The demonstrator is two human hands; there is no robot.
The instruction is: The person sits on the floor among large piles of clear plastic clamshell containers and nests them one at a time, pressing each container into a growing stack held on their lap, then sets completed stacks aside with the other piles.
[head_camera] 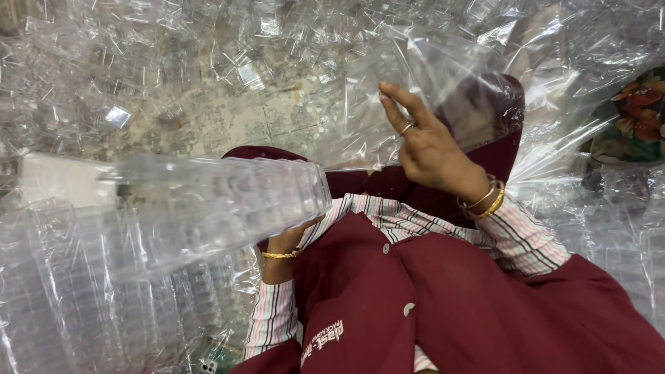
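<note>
My left hand (291, 239) is under the near end of a long stack of clear plastic containers (208, 201) and holds it lying sideways, pointing left. Most of that hand is hidden behind the stack; a gold bangle shows at the wrist. My right hand (426, 149) is raised at centre right, fingers up, gripping the edge of a clear plastic bag (415, 76) that spreads above my lap. It wears a ring and bangles. Striped cuffs and a maroon garment (450, 298) fill the lower middle.
Loose clear plastic containers (173, 55) lie heaped over a grey concrete floor (228, 125) at the top. Bagged stacks of more clear containers (83, 298) sit at lower left. Crumpled clear film (596, 194) covers the right side, beside a floral cloth (637, 111).
</note>
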